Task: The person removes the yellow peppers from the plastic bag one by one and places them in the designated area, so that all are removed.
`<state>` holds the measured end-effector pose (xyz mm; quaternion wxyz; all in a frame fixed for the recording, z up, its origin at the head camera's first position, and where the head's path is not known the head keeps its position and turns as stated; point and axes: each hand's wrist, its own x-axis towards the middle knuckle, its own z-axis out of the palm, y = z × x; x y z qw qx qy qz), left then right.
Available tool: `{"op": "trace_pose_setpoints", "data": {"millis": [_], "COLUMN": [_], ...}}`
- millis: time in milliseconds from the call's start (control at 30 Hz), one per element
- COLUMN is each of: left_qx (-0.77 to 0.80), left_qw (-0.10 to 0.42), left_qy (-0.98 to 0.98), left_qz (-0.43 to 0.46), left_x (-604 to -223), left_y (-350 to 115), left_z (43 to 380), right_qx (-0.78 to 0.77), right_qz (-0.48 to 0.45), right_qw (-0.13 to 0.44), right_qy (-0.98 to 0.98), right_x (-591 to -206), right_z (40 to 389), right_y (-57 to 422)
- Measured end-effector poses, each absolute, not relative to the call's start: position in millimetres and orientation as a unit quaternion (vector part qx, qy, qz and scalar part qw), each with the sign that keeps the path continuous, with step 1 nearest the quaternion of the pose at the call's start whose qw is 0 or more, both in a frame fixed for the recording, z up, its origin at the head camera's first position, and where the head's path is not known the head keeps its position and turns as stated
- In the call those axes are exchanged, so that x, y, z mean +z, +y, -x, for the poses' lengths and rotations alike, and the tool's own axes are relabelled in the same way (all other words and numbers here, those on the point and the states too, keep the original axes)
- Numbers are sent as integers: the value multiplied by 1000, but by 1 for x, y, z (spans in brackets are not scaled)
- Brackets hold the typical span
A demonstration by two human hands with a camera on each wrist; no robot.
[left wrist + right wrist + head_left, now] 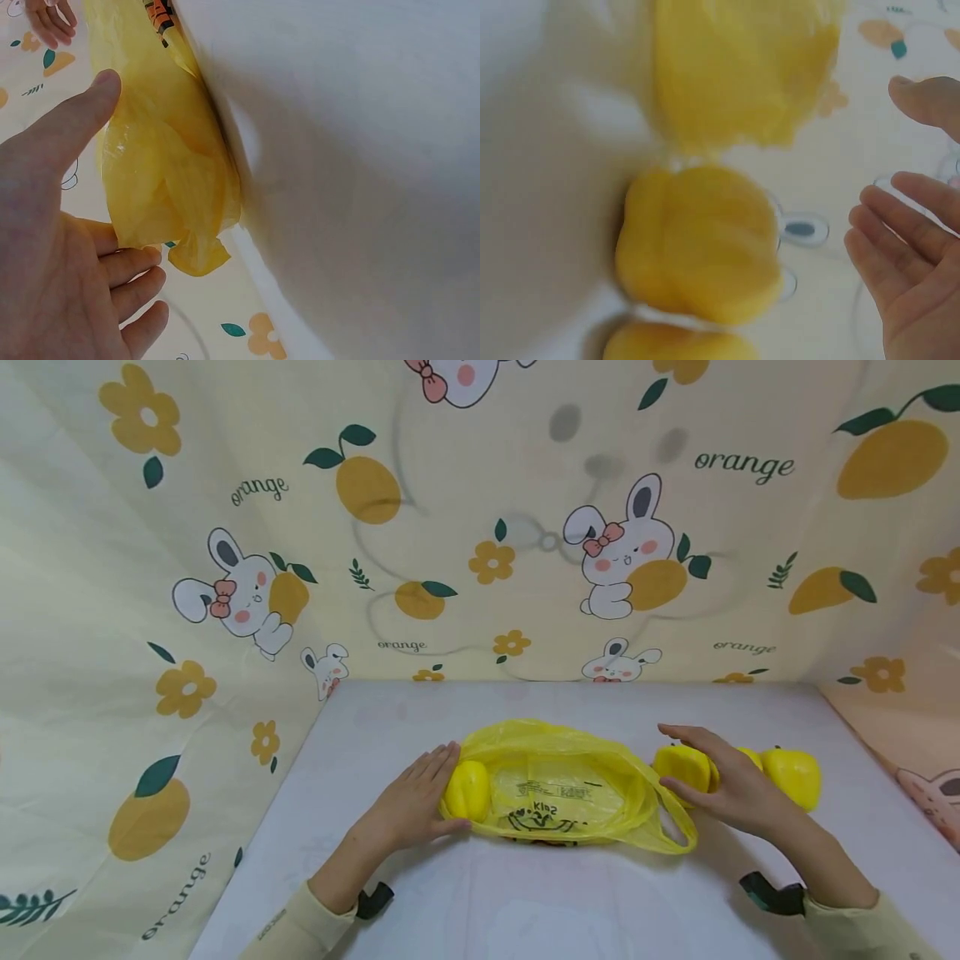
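A translucent yellow plastic bag lies on the table with its mouth spread wide, printed lettering showing. Inside its left end sits a yellow bell pepper. My left hand rests at that end, thumb in front and fairly straight fingers along the back; the left wrist view shows a gap between palm and bag. Over on the right, my right hand is spread above more yellow bell peppers. In the right wrist view it stands apart from the nearest pepper, with nothing in its grasp.
A loop handle of the bag sticks out to the right, close to the peppers. The white table runs back to a patterned cloth with rabbits and oranges, which also rises at the left and right.
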<state>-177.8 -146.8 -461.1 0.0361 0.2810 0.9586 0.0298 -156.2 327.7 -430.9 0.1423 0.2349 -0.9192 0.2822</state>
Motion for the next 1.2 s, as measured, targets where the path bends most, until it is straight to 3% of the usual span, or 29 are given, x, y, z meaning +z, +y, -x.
{"op": "trace_pose_setpoints", "data": {"millis": [667, 1200], "left_qx": [33, 37], "left_qw": [37, 37], "left_qy": [959, 960], "left_qz": [-279, -276], "left_x": [-460, -462], "left_y": [-151, -152], "left_z": [176, 177], "right_qx": [294, 331], "right_qz": [-301, -278], "right_qw": [150, 76], "right_qy": [-895, -899], "right_x": [-433, -432], "right_z": [162, 162], "right_y": [274, 227]}}
